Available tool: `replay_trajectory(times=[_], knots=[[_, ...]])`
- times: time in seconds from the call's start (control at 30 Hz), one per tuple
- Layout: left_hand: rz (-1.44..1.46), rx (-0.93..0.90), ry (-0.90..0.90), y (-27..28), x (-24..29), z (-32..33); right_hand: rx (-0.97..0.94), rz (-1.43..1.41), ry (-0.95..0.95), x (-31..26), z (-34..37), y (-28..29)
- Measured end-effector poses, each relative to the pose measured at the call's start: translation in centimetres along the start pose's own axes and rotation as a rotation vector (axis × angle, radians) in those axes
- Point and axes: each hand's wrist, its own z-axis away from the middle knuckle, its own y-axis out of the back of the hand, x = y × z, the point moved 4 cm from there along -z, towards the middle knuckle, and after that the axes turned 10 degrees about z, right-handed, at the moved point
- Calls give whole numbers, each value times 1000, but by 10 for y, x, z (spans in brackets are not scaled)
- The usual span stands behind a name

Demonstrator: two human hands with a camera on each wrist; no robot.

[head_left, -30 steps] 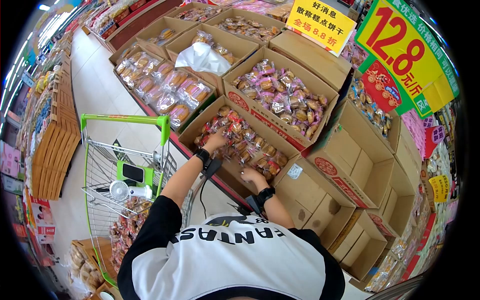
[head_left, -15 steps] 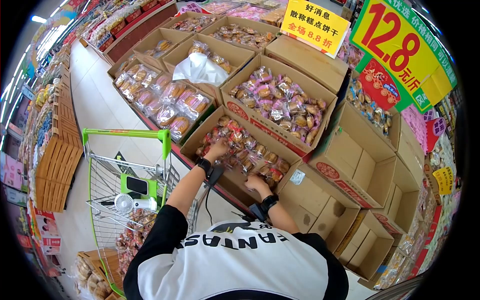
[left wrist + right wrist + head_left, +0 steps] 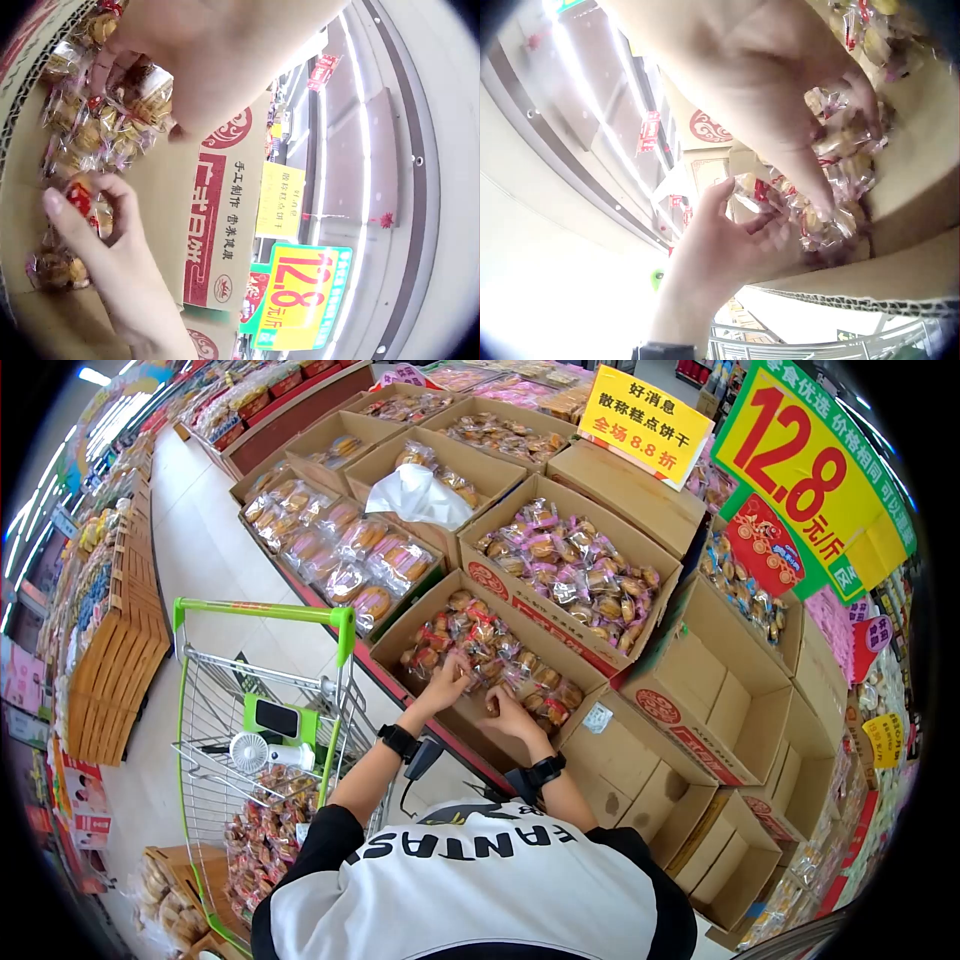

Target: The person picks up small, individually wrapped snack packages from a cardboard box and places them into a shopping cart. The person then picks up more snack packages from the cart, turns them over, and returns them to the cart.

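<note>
Left hand (image 3: pixel 446 682) has its fingers curled round a clear-wrapped pastry (image 3: pixel 154 96), right hand (image 3: pixel 511 716) is pinching a red-labelled packet (image 3: pixel 80 198). Both are in the cardboard box (image 3: pixel 464 724) with loads more.

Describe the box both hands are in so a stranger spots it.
In the head view, find the green-handled shopping cart. To its right stands an open cardboard box. Its red-marked pastry packs set it apart from the purple packs behind.

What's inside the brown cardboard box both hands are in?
Clear-wrapped brown pastries, some with red markings, plus the left hand and right hand. Bare cardboard floor shows beside the pastries. Whatever lies under the top pastries or hands is covered.
</note>
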Motion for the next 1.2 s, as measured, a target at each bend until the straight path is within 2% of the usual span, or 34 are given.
replay_trajectory(times=[0.03, 0.1, 0.17, 0.23, 0.27, 0.3, 0.37, 0.4, 0.47, 0.53, 0.63, 0.7, 0.73, 0.9, 0.97, 1.03, 1.1, 1.2], knots=[[4, 9, 2, -1, 13, 7, -9, 4, 4, -1, -2, 0], [68, 79, -65, 1, 34, 20, 158, -72, 141, -13, -7, 12], [115, 84, -16, 4, 25, 28, 184, -70, 120, -25, -8, 17], [294, 70, 58, 6, 42, 42, 207, -323, -28, -21, -10, 16], [322, 28, 93, 7, 50, 49, 246, -375, -6, -19, -12, 13], [329, 38, 96, 10, 53, 56, 234, -372, -6, -27, -12, 15], [498, 90, 91, 14, 59, 70, 345, -386, 103, -58, -4, 33], [533, 131, 91, 17, 64, 78, 186, -736, 15, -66, -2, 31], [579, 184, 74, 25, 52, 89, 152, -807, 20, -77, -1, 30], [600, 223, 39, 29, 66, 100, 102, -903, 20, -88, 1, 28], [697, 284, 88, 33, 81, 122, 59, -950, 13, -109, 4, 23], [719, 323, 29, 39, 75, 132, 36, -911, 5, -119, 8, 19], [713, 242, 45, 44, 74, 140, 14, -925, -1, -121, 8, 13], [820, 354, -30, 54, 100, 181, -73, -987, 85, -164, 19, 2], [874, 527, -54, 60, 97, 201, -94, -943, 138, -172, 20, -11], [842, 550, -91, 70, 88, 222, -156, -892, 194, -192, 23, -18], [756, 650, -114, 79, 89, 245, -250, -895, 188, -207, 26, -27], [692, 746, -118, 87, 110, 279, -203, -825, 298, -224, 27, -45]])
